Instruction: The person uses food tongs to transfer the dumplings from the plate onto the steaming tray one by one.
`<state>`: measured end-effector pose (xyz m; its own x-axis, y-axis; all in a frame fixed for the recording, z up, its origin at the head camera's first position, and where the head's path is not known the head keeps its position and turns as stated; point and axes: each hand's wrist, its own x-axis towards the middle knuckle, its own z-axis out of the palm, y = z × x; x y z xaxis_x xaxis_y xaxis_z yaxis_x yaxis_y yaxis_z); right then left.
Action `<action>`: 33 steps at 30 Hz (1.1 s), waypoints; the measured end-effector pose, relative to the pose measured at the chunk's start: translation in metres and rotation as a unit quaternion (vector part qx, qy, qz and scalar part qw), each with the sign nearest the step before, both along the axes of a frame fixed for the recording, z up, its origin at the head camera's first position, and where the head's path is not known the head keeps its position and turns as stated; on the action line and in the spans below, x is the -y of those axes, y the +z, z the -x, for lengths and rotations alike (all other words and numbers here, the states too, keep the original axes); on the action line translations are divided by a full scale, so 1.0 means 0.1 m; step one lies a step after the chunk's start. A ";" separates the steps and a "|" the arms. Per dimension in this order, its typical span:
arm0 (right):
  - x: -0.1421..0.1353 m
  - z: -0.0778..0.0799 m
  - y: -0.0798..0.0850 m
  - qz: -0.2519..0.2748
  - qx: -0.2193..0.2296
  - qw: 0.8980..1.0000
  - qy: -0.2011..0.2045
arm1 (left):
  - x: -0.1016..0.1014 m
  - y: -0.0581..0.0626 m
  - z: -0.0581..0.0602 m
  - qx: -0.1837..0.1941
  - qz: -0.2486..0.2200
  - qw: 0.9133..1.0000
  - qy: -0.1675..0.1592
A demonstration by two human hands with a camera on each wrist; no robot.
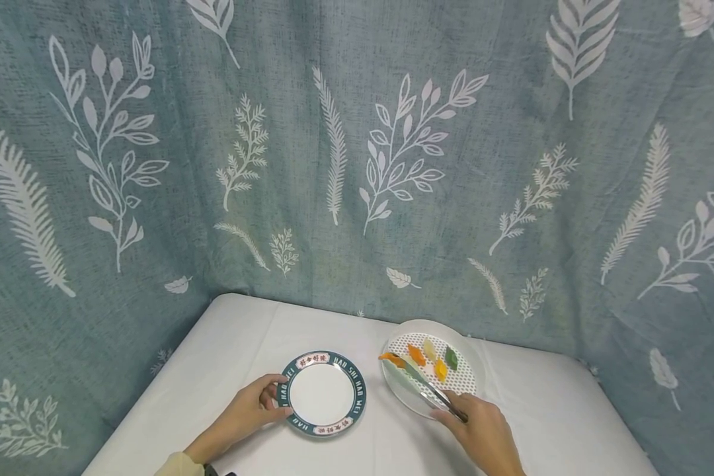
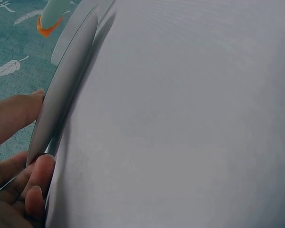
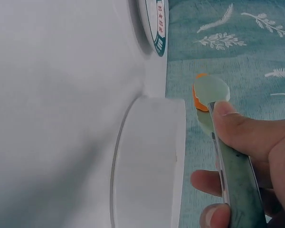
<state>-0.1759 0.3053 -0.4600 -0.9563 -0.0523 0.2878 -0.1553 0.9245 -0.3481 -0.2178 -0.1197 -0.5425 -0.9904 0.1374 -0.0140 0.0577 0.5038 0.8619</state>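
My left hand (image 1: 246, 413) grips the left rim of a round white plate (image 1: 357, 380) with a dark green lettered border. In the left wrist view, the plate (image 2: 69, 85) shows edge-on, its rim between thumb and fingers. My right hand (image 1: 484, 430) holds tongs (image 1: 425, 382) with pale green tips, slanting over the left side of a round white strainer tray (image 1: 419, 324). Pinched at the tips is an orange piece (image 1: 391, 359), partly covered by the tongs' pale green head (image 3: 213, 89) in the right wrist view.
On the tray's perforated surface lie another orange piece (image 1: 416, 356), a pale piece (image 1: 430, 349), a yellow piece (image 1: 441, 370) and a green piece (image 1: 451, 358). A white-covered table (image 1: 238, 330) carries everything, with a leaf-patterned curtain (image 1: 309, 264) behind it.
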 end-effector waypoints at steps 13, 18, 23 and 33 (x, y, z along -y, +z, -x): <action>-0.37 -0.08 -0.01 0.000 0.033 0.999 -0.038 | 0.01 -0.03 0.00 -0.003 -0.006 1.000 -0.003; -0.48 -0.07 -0.01 -0.014 0.057 0.997 -0.044 | 0.01 -0.01 0.01 -0.002 0.002 1.000 0.000; -0.55 -0.04 -0.02 -0.024 0.067 0.997 -0.041 | 0.01 -0.01 0.01 -0.003 0.006 1.000 0.002; -0.62 -0.01 0.00 -0.029 0.088 0.995 -0.031 | 0.02 -0.03 0.02 -0.011 0.002 1.000 -0.007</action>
<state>-0.1750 0.3673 -0.4597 -0.9934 -0.0039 0.1146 -0.0396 0.9497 -0.3108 -0.2194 -0.1213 -0.5454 -0.9884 0.1519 0.0067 0.0835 0.5056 0.8587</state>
